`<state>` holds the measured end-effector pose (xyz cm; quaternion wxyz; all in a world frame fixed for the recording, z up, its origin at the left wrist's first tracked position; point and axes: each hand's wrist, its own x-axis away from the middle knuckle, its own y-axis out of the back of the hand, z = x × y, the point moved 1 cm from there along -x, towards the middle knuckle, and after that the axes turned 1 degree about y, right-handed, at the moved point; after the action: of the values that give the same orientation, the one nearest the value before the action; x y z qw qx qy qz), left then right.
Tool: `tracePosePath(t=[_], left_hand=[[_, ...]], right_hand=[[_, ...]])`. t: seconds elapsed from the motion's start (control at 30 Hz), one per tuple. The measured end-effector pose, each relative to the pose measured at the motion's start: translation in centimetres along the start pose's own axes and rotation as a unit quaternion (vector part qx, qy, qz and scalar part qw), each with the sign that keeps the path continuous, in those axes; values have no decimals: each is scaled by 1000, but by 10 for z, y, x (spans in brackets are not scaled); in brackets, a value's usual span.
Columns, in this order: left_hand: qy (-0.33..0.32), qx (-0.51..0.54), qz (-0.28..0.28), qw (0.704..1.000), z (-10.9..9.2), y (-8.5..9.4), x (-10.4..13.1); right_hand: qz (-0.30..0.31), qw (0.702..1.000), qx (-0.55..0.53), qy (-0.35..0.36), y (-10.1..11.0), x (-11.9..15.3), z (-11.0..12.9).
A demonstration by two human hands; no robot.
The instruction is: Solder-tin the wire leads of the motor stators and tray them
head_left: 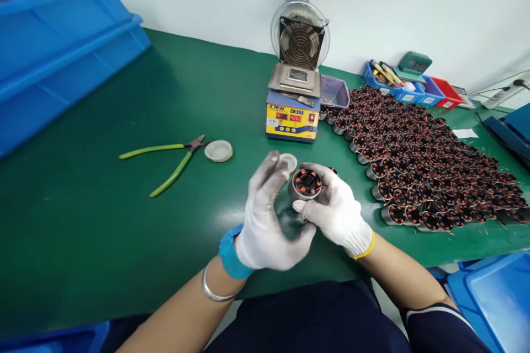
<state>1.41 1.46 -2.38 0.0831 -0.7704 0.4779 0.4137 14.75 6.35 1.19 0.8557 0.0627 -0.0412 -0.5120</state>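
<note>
In the head view, my gloved right hand (337, 209) grips a motor stator (307, 183), a short metal cylinder with copper windings and a black centre facing up. My gloved left hand (271, 220) is beside it, thumb and fingers spread apart, with nothing between them. Just behind the hands sits a small white round dish (289, 162), partly hidden by my left fingers. Left of it is a white lid-like dish (218, 150). Diagonal cutting pliers (192, 145) with green handles lie spread on the green table (124, 242).
A yellow and blue solder pot (292, 118) stands ahead, under a fume fan (300, 43). Rows of similar stators (422, 160) cover the right side. Stacked blue crates (62, 38) rise at the left. Small bins (445, 94) and a digital clock (415, 63) line the back.
</note>
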Motion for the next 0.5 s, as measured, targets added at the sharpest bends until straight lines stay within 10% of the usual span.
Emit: tracePosePath(t=[0.2,0.4,0.5], left_hand=[[-47,-32,77,995,-5,11,-19],[197,94,146,965,-11,20,-26],[260,203,92,939,-7,27,-22]], right_hand=[[33,913,349,208,33,13,6],[7,884,388,262,42,18,8],[-20,884,404,235,48,17,13]])
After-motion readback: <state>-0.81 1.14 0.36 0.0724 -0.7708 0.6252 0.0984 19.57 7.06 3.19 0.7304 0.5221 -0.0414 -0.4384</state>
